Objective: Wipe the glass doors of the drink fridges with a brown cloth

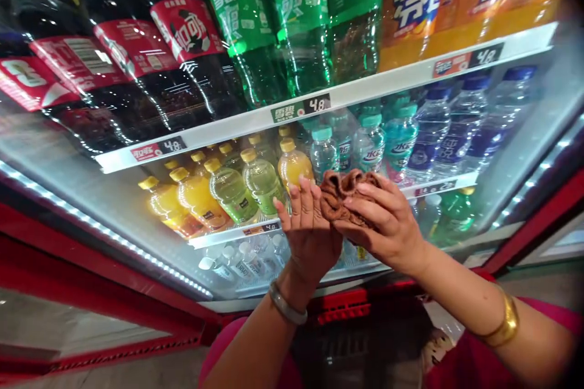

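A bunched brown cloth is gripped in my right hand, its folds bulging out past the fingers. Beside it, my left hand has its fingers stretched upward and somewhat apart, with nothing seen in them. The two hands meet at the cloth's lower left edge; whether the left thumb side presses on the cloth cannot be told. Both hands are in front of a lit drinks cooler with a glass front. Behind my hands are small juice bottles and water bottles, partly hidden by them.
Large cola bottles, green soda bottles and orange soda bottles stand on the upper shelf. Several small bottles sit at the bottom. A red cooler frame runs along the lower left.
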A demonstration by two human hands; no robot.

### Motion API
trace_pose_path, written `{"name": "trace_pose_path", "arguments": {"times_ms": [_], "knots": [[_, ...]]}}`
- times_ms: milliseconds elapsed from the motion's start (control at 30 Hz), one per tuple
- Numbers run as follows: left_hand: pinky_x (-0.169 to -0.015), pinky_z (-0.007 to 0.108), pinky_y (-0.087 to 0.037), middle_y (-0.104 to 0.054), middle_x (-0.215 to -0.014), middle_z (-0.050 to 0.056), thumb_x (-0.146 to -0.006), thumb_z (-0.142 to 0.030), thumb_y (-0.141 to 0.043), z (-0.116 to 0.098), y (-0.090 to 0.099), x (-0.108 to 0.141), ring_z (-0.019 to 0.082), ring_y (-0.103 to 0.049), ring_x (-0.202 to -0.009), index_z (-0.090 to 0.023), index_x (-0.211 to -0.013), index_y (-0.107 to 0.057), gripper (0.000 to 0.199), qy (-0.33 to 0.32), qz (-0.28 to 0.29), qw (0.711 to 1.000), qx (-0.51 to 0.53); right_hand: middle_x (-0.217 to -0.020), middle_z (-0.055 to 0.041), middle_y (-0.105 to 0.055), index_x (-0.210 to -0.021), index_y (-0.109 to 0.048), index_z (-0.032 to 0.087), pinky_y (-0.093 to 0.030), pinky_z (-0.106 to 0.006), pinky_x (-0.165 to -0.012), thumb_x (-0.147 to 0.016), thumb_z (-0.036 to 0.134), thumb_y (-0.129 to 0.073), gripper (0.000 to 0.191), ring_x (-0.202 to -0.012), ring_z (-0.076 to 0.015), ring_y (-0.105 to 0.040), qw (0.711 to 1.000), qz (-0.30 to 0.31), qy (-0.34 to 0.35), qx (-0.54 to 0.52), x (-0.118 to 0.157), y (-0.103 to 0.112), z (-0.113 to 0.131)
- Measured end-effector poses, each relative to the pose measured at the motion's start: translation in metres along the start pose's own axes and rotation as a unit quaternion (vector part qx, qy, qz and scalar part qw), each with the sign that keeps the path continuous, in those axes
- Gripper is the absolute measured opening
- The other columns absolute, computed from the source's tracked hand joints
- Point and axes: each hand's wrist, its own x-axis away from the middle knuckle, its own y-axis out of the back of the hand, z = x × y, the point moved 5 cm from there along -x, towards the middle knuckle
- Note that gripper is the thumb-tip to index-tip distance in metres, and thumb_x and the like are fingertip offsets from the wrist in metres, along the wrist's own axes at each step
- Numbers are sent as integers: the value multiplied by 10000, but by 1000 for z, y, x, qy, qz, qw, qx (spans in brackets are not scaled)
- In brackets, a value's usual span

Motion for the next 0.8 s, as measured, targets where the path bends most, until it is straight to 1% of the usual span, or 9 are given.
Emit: {"name": "trace_pose_path", "arguments": {"times_ms": [100,200,300,433,500,567,633,700,800], "knots": [[-1306,605,31,-124,-1693,189,-985,-232,-379,-8,0,-6,294,-24,-1613,-55,-1649,-114,737,-5,8,1000,22,-1215,-7,-669,-1066,-676,280,-505,-509,-1168,-869,189,-735,225,-1311,-199,-556,999,24,16,28,3,18,-20],[-1312,610,-14,-122,-1694,177,-929,-136,-418,-21,-8,-14,292,-25,-1612,-81,-1653,-81,801,8,17,1000,18,-1289,-21,-641,-1115,-655,294,-473,-544,-1191,-855,154,-744,308,-1350,-206,-533,997,-1,-58,46,-4,30,-38],[-1312,615,5,-193,-1688,173,-951,-157,-421,-30,-19,-18,278,-79,-1617,-118,-1658,-99,777,49,17,999,-13,-1348,-44,-614,-1138,-653,295,-426,-608,-1212,-876,179,-721,295,-1403,-247,-493,991,-25,-128,24,-3,26,-36],[-1326,537,43,-171,-1709,157,-1009,-212,-379,-32,-25,-12,236,-49,-1627,-116,-1657,-131,701,72,11,997,-30,-1308,-15,-629,-1146,-678,305,-401,-539,-1256,-902,184,-674,273,-1448,-214,-437,997,-14,-79,-6,18,10,-17],[-1326,537,43,-102,-1724,145,-1015,-254,-373,-33,-26,-6,259,-4,-1628,-108,-1658,-122,705,64,32,997,-15,-1303,15,-630,-1178,-672,329,-409,-507,-1260,-929,191,-643,287,-1451,-186,-428,999,7,-35,-4,28,12,-19],[-1320,567,41,-61,-1727,134,-1006,-244,-378,-35,-26,-1,285,10,-1626,-119,-1660,-104,720,62,49,997,-2,-1341,21,-621,-1199,-659,328,-423,-515,-1251,-941,194,-638,291,-1446,-186,-439,1000,21,-17,8,31,23,-30],[-1313,595,37,-72,-1723,136,-990,-193,-397,-37,-27,1,294,1,-1624,-139,-1661,-86,742,73,52,996,-2,-1373,2,-609,-1198,-644,317,-434,-540,-1237,-924,170,-665,312,-1437,-203,-459,998,5,-52,24,27,38,-47],[-1312,603,33,-116,-1715,142,-973,-143,-411,-40,-30,2,288,-30,-1624,-151,-1662,-88,761,82,38,996,-7,-1390,-26,-595,-1190,-635,312,-438,-569,-1225,-897,139,-692,345,-1440,-232,-461,992,-25,-119,34,23,49,-58],[-1326,569,-12,-122,-1714,156,-955,-119,-441,-46,-30,3,282,-75,-1625,-116,-1658,-110,778,58,-13,998,3,-1364,-44,-599,-1168,-653,308,-434,-584,-1219,-874,126,-713,351,-1456,-263,-438,985,-42,-161,33,25,44,-53]]}}
